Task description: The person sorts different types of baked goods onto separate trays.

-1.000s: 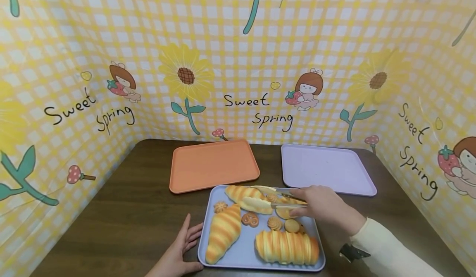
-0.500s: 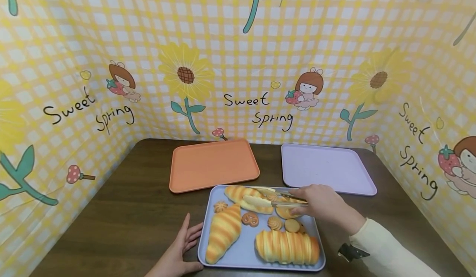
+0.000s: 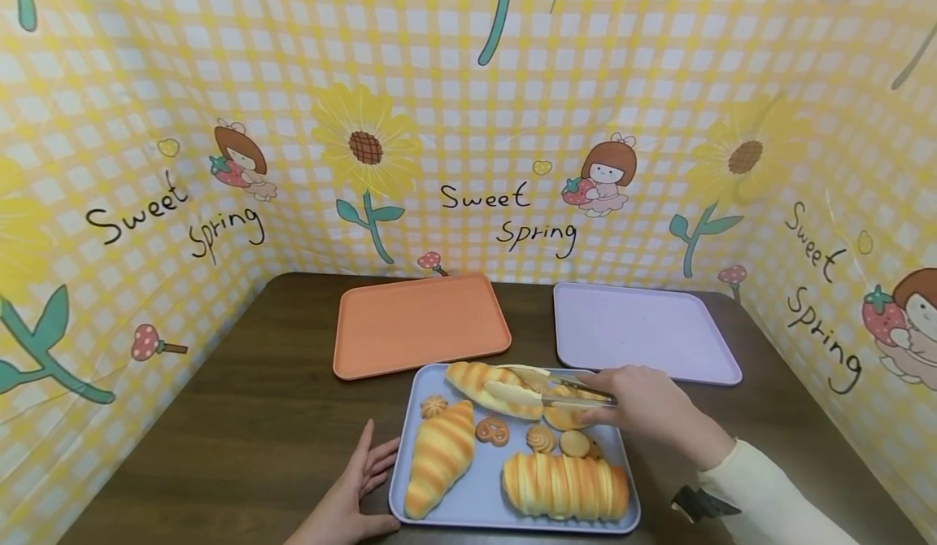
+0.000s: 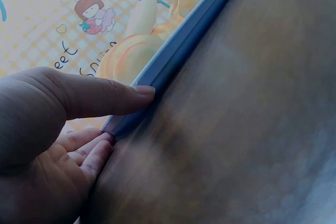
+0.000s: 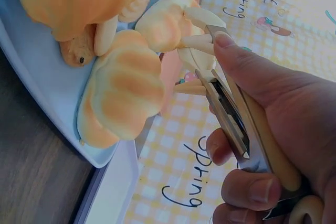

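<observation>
My right hand [image 3: 644, 403] grips metal tongs [image 5: 252, 124] with pale tips, thumb on one arm and fingers on the other. Their tips straddle a striped croissant [image 3: 468, 381] at the back of the blue tray [image 3: 476, 506]. A second bread [image 5: 123, 90], ridged and golden, lies beside it under the tongs. With thumb and fingers extended, my left hand [image 3: 344, 492] touches the tray's left rim; the left wrist view shows the thumb [image 4: 121, 95] along that rim. Another croissant [image 3: 442, 457] lies at the tray's left, near that hand.
A large ridged bread roll [image 3: 567, 486] fills the front right of the tray. Between the breads sit a pretzel [image 3: 492, 431], a swirl cookie [image 3: 540, 438] and other small cookies. Behind stand an orange tray [image 3: 420, 325] and a lilac tray [image 3: 644, 329], before a checked cloth [image 3: 468, 122].
The right hand and tongs have shifted slightly to the right, and the croissant between the tips has turned and slid a little the same way. The left hand stays put.
</observation>
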Motion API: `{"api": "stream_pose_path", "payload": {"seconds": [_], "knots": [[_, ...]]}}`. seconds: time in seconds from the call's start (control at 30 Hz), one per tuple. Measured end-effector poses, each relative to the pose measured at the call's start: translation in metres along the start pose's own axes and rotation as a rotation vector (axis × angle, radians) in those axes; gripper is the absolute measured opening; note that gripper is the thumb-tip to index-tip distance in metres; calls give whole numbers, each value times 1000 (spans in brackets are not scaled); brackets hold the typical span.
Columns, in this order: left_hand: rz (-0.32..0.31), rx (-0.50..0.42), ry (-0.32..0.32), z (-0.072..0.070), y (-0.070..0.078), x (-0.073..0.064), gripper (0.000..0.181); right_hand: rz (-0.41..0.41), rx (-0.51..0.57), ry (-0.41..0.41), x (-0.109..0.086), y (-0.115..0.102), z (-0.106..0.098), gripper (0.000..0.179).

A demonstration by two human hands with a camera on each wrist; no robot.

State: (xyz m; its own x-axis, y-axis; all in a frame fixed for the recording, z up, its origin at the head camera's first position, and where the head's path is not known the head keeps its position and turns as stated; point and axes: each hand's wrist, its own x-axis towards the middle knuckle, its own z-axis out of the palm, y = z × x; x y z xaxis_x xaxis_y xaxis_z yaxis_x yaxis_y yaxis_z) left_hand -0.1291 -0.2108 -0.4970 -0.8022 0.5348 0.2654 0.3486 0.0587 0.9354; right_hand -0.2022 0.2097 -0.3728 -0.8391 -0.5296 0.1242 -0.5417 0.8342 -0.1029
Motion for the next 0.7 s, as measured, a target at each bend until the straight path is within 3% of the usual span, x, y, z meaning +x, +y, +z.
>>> {"api": "stream_pose_path", "payload": {"seconds": [0.7], "knots": [[-20, -31, -12, -1, 0, 1, 125, 48, 30, 179, -8, 15, 2, 59]]}}
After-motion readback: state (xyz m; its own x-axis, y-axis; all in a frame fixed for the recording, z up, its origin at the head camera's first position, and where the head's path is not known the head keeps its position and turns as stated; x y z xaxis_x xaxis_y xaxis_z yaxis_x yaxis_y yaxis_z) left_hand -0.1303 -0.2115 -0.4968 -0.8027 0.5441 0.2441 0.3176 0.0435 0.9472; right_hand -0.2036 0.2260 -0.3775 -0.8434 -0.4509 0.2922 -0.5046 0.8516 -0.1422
